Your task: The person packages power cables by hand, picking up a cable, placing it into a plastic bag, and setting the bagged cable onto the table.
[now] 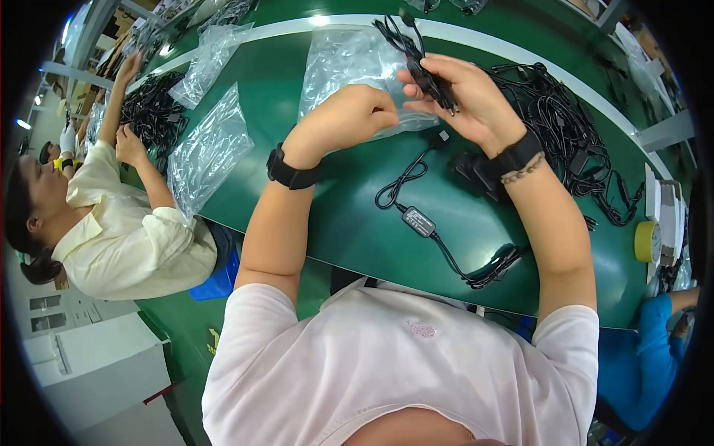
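A folded bundle of black cable (418,56) is in my right hand (480,97), held between thumb and fingers above the far part of the green table. My left hand (348,117) is curled closed just left of it, over a large clear plastic bag (335,63). Whatever those left fingers may hold is hidden. Nearer me, a single black cable (401,175) lies on the table with a small labelled box (419,221) along it and its far part coiled. A dark object (476,172) sits below my right wrist, partly hidden by it.
A big pile of black cables (554,119) spreads at the right. Yellow tape (647,241) stands by white boxes (669,215) at the right edge. Another clear bag (212,149) lies at the left, near a co-worker (134,238) and a second cable pile (152,111).
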`<act>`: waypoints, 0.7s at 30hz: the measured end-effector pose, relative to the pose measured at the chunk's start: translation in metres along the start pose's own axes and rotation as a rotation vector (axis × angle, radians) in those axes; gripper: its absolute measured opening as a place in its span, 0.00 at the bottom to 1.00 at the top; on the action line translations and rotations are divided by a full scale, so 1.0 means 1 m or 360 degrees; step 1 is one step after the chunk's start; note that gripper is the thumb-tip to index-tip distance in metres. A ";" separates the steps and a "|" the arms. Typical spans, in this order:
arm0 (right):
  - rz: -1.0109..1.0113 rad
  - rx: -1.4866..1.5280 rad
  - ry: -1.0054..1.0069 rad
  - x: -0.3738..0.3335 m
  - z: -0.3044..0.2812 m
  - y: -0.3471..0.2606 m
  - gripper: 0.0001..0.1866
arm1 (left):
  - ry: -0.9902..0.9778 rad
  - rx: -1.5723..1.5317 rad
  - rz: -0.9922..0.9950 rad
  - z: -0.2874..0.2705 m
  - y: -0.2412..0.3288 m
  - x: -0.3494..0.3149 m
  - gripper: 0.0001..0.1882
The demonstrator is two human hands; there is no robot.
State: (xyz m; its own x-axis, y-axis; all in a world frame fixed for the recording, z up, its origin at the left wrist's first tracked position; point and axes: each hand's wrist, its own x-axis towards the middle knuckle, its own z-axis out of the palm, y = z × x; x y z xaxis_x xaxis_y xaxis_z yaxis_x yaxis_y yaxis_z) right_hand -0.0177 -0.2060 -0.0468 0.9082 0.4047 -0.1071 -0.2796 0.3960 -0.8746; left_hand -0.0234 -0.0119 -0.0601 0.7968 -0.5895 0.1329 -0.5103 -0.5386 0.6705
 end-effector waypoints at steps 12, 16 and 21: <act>0.0415 0.0342 -0.0232 0.027 -0.046 0.032 0.18 | 0.0006 -0.0170 -0.0264 -0.006 0.012 -0.007 0.05; 0.0508 0.0230 -0.0163 0.026 -0.045 0.032 0.17 | 0.0185 0.0197 0.0040 0.001 -0.008 -0.030 0.08; 0.0520 0.0227 -0.0145 0.026 -0.044 0.033 0.17 | 0.0482 0.1071 0.0489 0.010 -0.026 -0.057 0.10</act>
State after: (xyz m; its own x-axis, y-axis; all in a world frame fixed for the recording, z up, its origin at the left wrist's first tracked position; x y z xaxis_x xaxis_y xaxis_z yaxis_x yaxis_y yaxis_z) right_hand 0.0105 -0.2184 -0.0996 0.7342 0.5979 -0.3217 -0.5968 0.3423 -0.7257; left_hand -0.0591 0.0296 -0.0923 0.5927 -0.6334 0.4975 -0.7303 -0.6832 0.0002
